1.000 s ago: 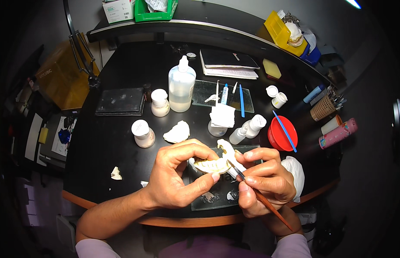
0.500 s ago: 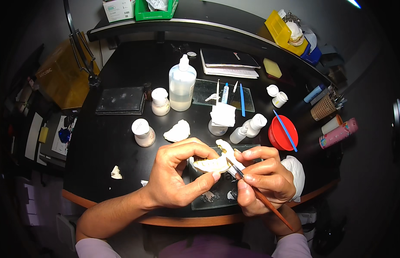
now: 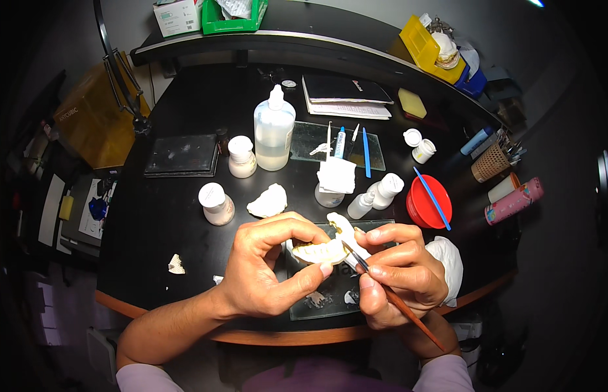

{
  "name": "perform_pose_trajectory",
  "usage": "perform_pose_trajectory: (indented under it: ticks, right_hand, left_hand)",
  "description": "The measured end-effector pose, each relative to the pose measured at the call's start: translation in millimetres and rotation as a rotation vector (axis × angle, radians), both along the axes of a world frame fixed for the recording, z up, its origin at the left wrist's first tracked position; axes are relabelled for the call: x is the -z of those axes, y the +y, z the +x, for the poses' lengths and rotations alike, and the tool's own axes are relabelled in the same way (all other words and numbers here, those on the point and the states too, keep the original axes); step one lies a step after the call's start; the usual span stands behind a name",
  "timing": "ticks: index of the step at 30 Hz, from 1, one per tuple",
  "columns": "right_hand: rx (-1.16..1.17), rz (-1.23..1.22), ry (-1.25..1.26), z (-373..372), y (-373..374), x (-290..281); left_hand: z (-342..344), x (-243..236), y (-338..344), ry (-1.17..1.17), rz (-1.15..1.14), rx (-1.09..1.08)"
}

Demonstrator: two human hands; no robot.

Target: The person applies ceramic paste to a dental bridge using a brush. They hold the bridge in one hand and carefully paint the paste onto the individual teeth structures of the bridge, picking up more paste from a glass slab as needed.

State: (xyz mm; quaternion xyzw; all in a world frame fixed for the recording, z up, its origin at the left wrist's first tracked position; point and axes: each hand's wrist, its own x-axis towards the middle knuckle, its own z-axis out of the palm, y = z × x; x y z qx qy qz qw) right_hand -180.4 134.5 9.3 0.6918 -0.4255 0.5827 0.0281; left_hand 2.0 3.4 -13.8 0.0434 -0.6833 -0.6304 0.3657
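Observation:
My left hand [image 3: 271, 264] is closed on a cream dental model [image 3: 320, 251], whose row of teeth faces up and whose upright part [image 3: 341, 227] rises at the right. My right hand [image 3: 402, 274] grips a thin brush [image 3: 405, 307] with a reddish wooden handle; its dark tip lies against the model's right part, where my fingertips also rest or hover. Under both hands is a glass slab [image 3: 323, 307] with pale smears. Just above them lie a white plaster chunk [image 3: 267, 201] and small white bottles [image 3: 360, 206]. A crumpled white tissue [image 3: 451, 268] sits beside my right hand.
A large bottle [image 3: 274, 137], jars [image 3: 216, 209], papers on a jar [image 3: 336, 176], a second slab [image 3: 372, 157] with tools and a red bowl [image 3: 425, 212] occupy the black desk [image 3: 141, 248]. Behind are a lamp arm [image 3: 124, 91], notebook [image 3: 346, 91] and bins [image 3: 421, 46]. A pen holder [image 3: 490, 163] stands right.
Both hands stay almost in place around the model, with the brush tip still against it. Only very slight shifts of the fingers and the camera view show.

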Motion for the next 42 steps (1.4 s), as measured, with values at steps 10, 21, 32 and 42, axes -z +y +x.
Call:
perform_pose_trajectory:
  ticks: [10, 21, 32, 42]
  right_hand:
    - [0.008, -0.005, -0.013, -0.4, 2.4, -0.4]
    - [-0.021, -0.008, 0.011, -0.8, 6.7, -5.6]
    - [0.003, 0.001, 0.024, 0.0, 8.3, -6.3]
    - [-0.001, -0.003, -0.018, 0.8, 1.7, -0.2]
  left_hand:
    - [-4.0, 1.4, -0.1, 0.068, -0.026, -0.006]
    - [-4.4, -0.6, 0.0, 0.087, -0.063, 0.035]
    - [-3.7, -0.6, 1.3, 0.086, -0.036, 0.039]
    - [-1.3, -1.5, 2.3, 0.073, 0.045, 0.031]
